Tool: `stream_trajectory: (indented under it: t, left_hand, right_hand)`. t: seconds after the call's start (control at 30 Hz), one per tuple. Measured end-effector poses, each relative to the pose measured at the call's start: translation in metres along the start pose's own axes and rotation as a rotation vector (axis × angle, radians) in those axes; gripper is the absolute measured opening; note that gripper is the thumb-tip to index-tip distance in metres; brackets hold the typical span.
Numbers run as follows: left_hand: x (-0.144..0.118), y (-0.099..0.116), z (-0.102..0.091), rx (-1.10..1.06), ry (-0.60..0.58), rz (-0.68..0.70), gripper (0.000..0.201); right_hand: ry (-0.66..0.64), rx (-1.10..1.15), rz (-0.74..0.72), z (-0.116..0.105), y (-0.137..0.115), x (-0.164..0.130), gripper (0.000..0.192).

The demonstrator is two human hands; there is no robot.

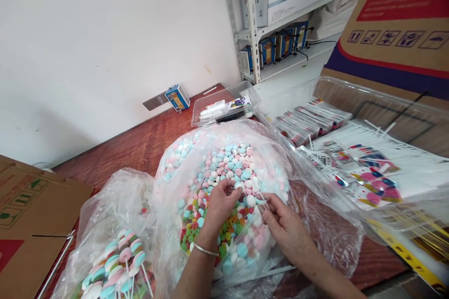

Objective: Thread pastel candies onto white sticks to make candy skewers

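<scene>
Inside crinkled clear plastic bag of round pastel candies: left hand pinching one candy, right hand pinching thin white stick, on reddish wooden counter.

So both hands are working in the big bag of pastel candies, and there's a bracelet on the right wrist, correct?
Not quite. The head view shows the bracelet on the left wrist. The rest holds: left hand and right hand are both in the big bag of pastel candies.
</scene>
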State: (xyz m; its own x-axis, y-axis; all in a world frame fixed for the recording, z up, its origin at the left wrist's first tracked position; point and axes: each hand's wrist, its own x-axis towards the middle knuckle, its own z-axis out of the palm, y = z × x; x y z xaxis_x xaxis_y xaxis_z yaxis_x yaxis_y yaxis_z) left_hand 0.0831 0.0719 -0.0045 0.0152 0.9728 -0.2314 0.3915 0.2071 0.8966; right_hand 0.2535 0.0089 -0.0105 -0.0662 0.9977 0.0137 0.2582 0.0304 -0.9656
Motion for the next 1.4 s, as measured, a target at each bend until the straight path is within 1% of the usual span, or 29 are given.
stream_trajectory:
  t: [0.1, 0.13, 0.2, 0.3, 0.4, 0.5, 0.6, 0.67, 0.77, 0.87, 1.07, 1.27, 1.4]
  left_hand:
    - [-0.017, 0.009, 0.002, -0.338, -0.150, 0.019, 0.029]
    - [-0.022, 0.012, 0.002, -0.414, -0.198, 0.012, 0.032]
    - [-0.032, 0.016, 0.004, -0.497, -0.250, -0.010, 0.034]
    - [-0.040, 0.018, 0.006, -0.574, -0.244, -0.032, 0.037]
    - [-0.042, 0.015, 0.009, -0.635, -0.170, -0.051, 0.037]
    - [-0.040, 0.012, 0.009, -0.632, -0.049, -0.041, 0.033]
    - [-0.037, 0.012, 0.007, -0.600, 0.064, -0.018, 0.031]
    - [-0.037, 0.013, 0.005, -0.581, 0.113, -0.013, 0.030]
    - [-0.037, 0.014, 0.003, -0.550, 0.155, -0.007, 0.033]
    - [-0.038, 0.013, 0.003, -0.514, 0.157, -0.007, 0.039]
    - [-0.036, 0.007, 0.004, -0.500, 0.137, 0.029, 0.027]
    - [-0.034, 0.001, 0.006, -0.473, 0.111, 0.052, 0.023]
    - [-0.035, -0.002, 0.010, -0.427, 0.115, 0.077, 0.020]
  right_hand:
    - [0.018, 0.073, -0.020, 0.005, -0.001, 0.007, 0.020]
    - [0.022, 0.096, -0.026, 0.006, -0.002, 0.009, 0.019]
    - [0.030, 0.131, -0.033, 0.010, -0.002, 0.011, 0.016]
    - [0.041, 0.134, -0.040, 0.012, -0.004, 0.013, 0.015]
    - [0.034, 0.045, -0.065, 0.010, -0.007, 0.011, 0.017]
    - [-0.019, -0.102, -0.064, 0.005, -0.010, 0.001, 0.025]
    - [-0.137, -0.222, -0.052, -0.001, -0.014, -0.012, 0.028]
    - [-0.191, -0.254, -0.048, -0.003, -0.017, -0.020, 0.029]
    - [-0.234, -0.257, -0.034, -0.002, -0.022, -0.025, 0.031]
    - [-0.262, -0.254, -0.017, 0.000, -0.024, -0.023, 0.031]
    - [-0.281, -0.203, 0.010, 0.003, -0.022, -0.021, 0.027]
    - [-0.282, -0.118, 0.068, 0.005, -0.020, -0.021, 0.027]
    - [-0.243, -0.038, 0.108, 0.009, -0.018, -0.020, 0.025]
